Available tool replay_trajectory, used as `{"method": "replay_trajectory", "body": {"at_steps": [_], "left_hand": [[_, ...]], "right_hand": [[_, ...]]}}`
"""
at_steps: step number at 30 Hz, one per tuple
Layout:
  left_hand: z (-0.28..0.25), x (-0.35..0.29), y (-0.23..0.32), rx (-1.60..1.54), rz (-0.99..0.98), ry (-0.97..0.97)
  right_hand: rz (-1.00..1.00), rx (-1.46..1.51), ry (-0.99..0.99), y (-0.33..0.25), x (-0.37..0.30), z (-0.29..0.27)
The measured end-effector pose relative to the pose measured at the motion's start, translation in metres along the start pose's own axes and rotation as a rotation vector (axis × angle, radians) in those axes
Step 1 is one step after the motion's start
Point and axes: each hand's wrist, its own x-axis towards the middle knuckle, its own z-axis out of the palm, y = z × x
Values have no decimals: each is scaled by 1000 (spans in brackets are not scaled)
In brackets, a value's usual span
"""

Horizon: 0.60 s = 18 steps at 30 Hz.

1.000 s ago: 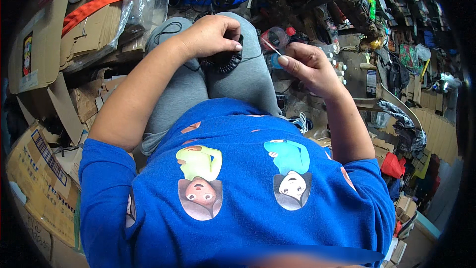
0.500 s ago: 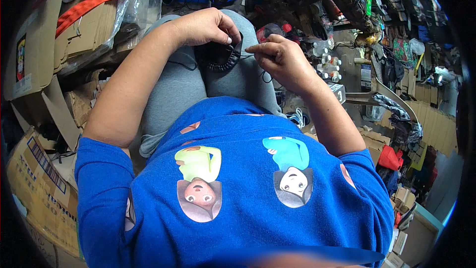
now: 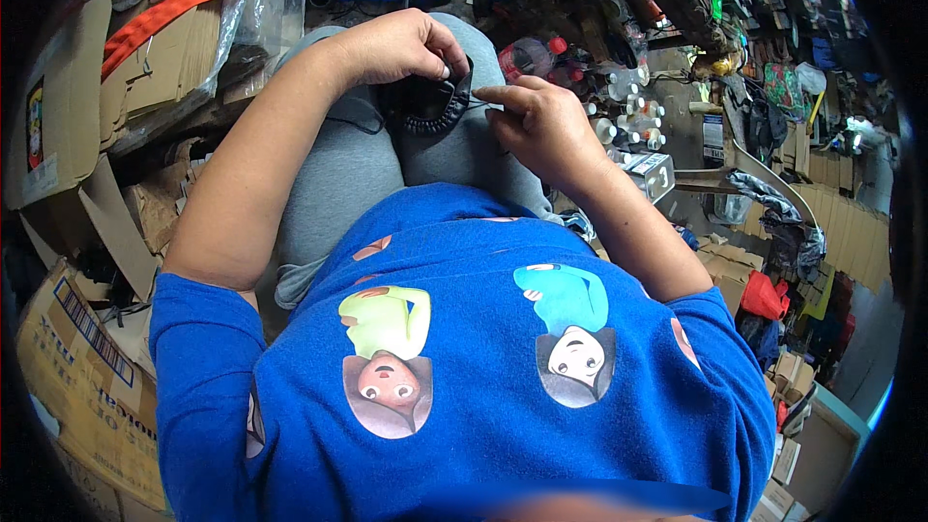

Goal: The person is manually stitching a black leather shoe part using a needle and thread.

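The blue shirt [image 3: 474, 280] takes up most of the near side of my view, and beyond it the grey trousers [image 3: 333, 174] make a lap. On the near left I have a yellowish carton [image 3: 92, 377]; farther off on that side, flattened cardboard [image 3: 159, 58] lies beneath orange strips [image 3: 184, 0].

The biggest change is in the right hand [image 3: 546, 126]: a second ago it was raised away to the right with a thin pale stick in its pinch, and now it is low, index finger stretched left, just beside the work. The stick no longer shows, so I can't tell whether the fingers have a grip on anything. The left hand [image 3: 411, 46] has hardly shifted; it is bent over from the far side, thumb and fingers pinched on the upper edge of the black item.

That black item [image 3: 430, 124] sits on the lap, mostly over the right thigh, its ridged, gathered edge facing near. With both hands now close together at its right side, I read the work as being back at that edge. A clear bottle with a red cap [image 3: 525, 58] lies farther right, small white-capped bottles [image 3: 643, 126] past it. Thinnest of all, a dark cord [image 3: 353, 123] trails over the left thigh.
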Motion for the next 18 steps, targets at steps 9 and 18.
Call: {"method": "replay_trajectory", "body": {"at_steps": [9,18], "left_hand": [[-2,2,3,18,-36,-9],[-1,2,2,21,-42,-5]], "right_hand": [[-137,-155,46,-1,5,1],[-185,-271,-5,-6,8,-2]]}}
